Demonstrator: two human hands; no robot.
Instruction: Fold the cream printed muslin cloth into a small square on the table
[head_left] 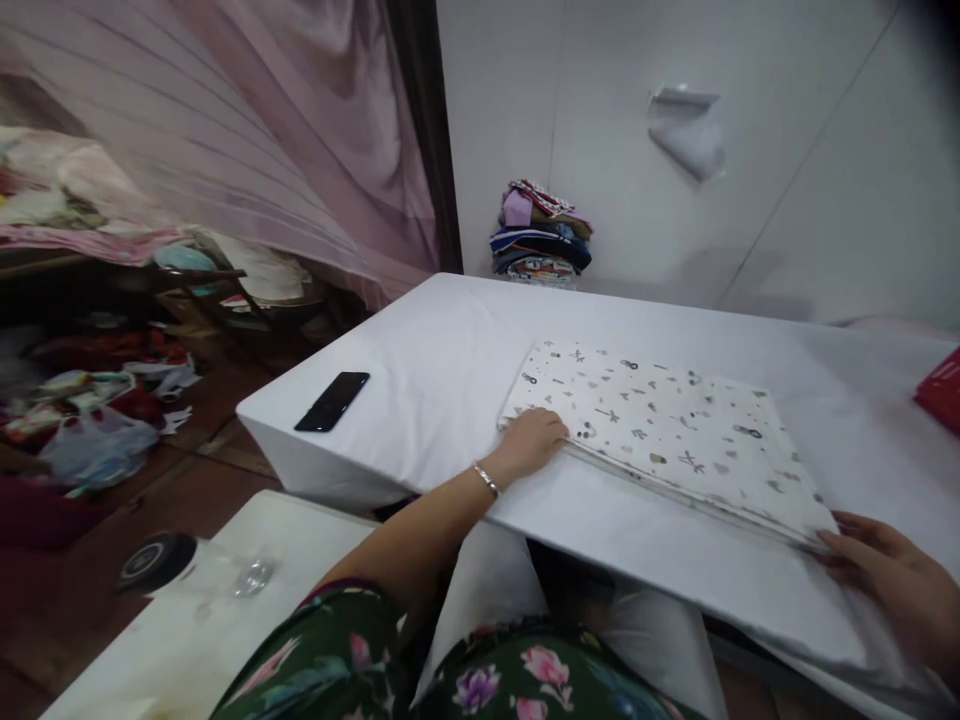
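A folded white cloth (pixel 660 425) printed with small grey, black and tan figures lies flat in layers on a white-covered table (pixel 442 345). My left hand (pixel 534 440), a silver bracelet at its wrist, rests palm down on the cloth's near left corner with its fingers laid over the edge. Its thumb is hidden. At the near right corner, my right hand (pixel 881 560) pinches the cloth's edge, thumb on top and fingers partly hidden beneath.
A black phone (pixel 333 401) lies at the table's left end. Folded clothes (pixel 541 235) are stacked by the wall. A red item (pixel 941 390) sits at the far right. To the left are a pink curtain (pixel 330 130), plastic bags (pixel 101 440) and a low white surface (pixel 225 600).
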